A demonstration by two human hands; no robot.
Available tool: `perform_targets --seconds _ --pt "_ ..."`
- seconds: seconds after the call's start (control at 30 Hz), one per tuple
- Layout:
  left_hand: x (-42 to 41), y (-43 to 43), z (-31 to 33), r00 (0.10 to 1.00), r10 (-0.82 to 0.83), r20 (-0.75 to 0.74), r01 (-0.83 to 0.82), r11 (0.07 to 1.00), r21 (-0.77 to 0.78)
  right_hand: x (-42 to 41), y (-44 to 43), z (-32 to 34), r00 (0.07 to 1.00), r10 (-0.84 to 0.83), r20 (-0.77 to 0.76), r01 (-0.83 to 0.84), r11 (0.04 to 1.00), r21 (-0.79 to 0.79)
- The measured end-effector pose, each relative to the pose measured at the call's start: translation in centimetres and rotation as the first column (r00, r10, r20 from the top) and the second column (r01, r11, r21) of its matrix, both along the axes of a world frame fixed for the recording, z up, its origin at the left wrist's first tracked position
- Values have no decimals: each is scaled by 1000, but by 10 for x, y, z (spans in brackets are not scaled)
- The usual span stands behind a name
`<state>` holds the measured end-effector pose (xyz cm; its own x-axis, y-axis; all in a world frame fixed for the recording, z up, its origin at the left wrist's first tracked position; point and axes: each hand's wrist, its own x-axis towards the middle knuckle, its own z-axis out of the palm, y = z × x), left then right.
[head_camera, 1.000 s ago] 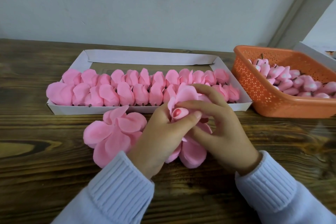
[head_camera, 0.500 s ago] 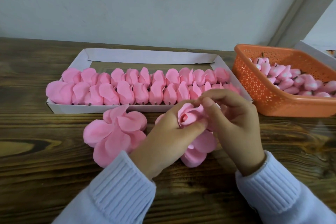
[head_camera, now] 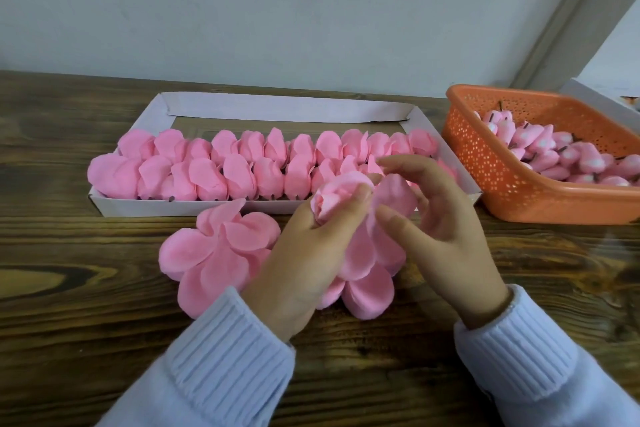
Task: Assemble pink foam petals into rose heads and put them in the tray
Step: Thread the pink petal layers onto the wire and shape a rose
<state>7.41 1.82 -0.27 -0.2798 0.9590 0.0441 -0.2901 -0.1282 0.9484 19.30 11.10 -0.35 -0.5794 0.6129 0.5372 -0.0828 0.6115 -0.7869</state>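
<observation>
My left hand (head_camera: 304, 253) grips a half-wrapped pink rose head (head_camera: 337, 194) just in front of the tray, its inner petals rolled tight round a bud. Its outer petals (head_camera: 367, 274) hang loose below my fingers. My right hand (head_camera: 440, 229) is beside it with fingers spread and relaxed, thumb touching one loose petal (head_camera: 394, 198). A flat pink petal set (head_camera: 214, 250) lies on the table to the left. The white cardboard tray (head_camera: 284, 107) behind holds two rows of finished rose heads (head_camera: 239, 163).
An orange perforated basket (head_camera: 498, 163) at the right holds several pink-and-white rose buds (head_camera: 561, 156). The wooden table (head_camera: 69, 322) runs to a grey wall behind. A white box corner shows past the basket.
My right hand has let go of the petal it was wrapping and drawn back to the right with fingers spread. The left hand keeps hold of the rose head.
</observation>
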Motion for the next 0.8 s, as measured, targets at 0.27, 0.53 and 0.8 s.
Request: perform_targets --seconds 0.27,0.53,0.8 --pt "2 3 -6 998 59 0 -59 998 -1 -1 3 -1 995 81 -65 -102 877 -470" --pt "5 4 -9 995 87 -51 -86 996 21 -3 -3 -1 996 66 -68 -88 910 -406" --pt "5 3 -5 986 53 -158 -45 998 50 -3 -7 1 997 56 -55 -72 926 -371"
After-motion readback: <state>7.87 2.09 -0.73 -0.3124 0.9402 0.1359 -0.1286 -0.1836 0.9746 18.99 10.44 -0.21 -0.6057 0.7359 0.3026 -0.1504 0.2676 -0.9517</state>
